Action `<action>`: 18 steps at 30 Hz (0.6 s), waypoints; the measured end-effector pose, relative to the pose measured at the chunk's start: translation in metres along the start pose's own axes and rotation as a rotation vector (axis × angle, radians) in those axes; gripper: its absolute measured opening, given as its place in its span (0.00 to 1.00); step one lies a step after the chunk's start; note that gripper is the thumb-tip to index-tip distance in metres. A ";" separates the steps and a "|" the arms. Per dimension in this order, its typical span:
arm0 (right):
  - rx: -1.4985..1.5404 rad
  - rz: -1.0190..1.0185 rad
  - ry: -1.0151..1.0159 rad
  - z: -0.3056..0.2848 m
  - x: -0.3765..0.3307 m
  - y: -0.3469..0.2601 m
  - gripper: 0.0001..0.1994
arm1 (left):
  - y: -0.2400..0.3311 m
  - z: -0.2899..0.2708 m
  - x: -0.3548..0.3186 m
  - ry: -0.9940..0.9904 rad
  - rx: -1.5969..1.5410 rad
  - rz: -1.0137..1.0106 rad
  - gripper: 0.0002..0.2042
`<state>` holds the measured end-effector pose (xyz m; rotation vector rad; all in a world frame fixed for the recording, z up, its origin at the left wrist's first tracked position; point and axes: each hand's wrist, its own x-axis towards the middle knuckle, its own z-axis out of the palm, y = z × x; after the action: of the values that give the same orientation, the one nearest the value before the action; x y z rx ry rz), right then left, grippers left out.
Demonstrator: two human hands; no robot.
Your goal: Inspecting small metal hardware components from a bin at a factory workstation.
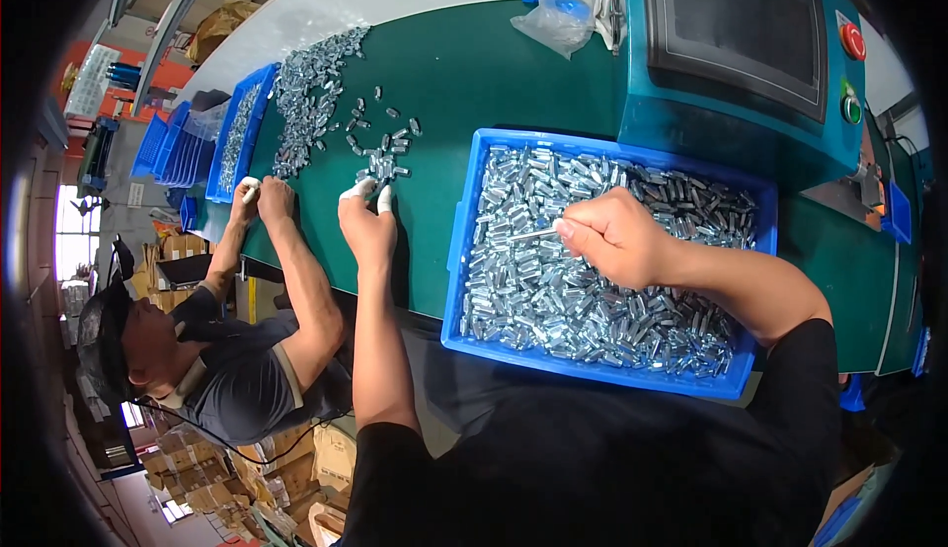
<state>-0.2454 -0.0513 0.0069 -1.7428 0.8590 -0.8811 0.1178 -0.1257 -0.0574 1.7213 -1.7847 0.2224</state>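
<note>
right hand [614,239] clamped on slim rod [534,235], axis pointing leftward; left hand [367,233], fingertips apart, nearer loose metal pieces [383,164] just ahead.

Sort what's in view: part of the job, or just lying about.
Job in hand:
- left hand, at loose metal pieces
- right hand, holding a thin metal piece
- large blue tray

Apparently lying about:
- clear plastic bag
- cardboard boxes

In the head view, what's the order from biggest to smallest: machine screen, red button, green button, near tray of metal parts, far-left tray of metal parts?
1. Near blue tray
2. Machine screen
3. Far-left blue tray; it's farther away, so its true size is unsure
4. Red button and green button: too alike to rank
</note>
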 end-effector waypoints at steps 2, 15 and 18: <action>-0.064 0.002 -0.055 -0.003 0.000 0.001 0.18 | -0.008 0.003 0.001 -0.032 -0.016 -0.021 0.10; -0.016 -0.036 -0.002 0.000 -0.001 0.004 0.17 | 0.068 -0.049 -0.044 -0.244 -0.919 -0.311 0.08; -0.067 -0.045 -0.083 -0.002 -0.001 -0.002 0.17 | 0.120 -0.070 -0.051 -0.405 -1.186 -0.328 0.07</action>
<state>-0.2476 -0.0508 0.0094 -1.8494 0.8059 -0.8117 0.0245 -0.0301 0.0062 1.1241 -1.3257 -1.1598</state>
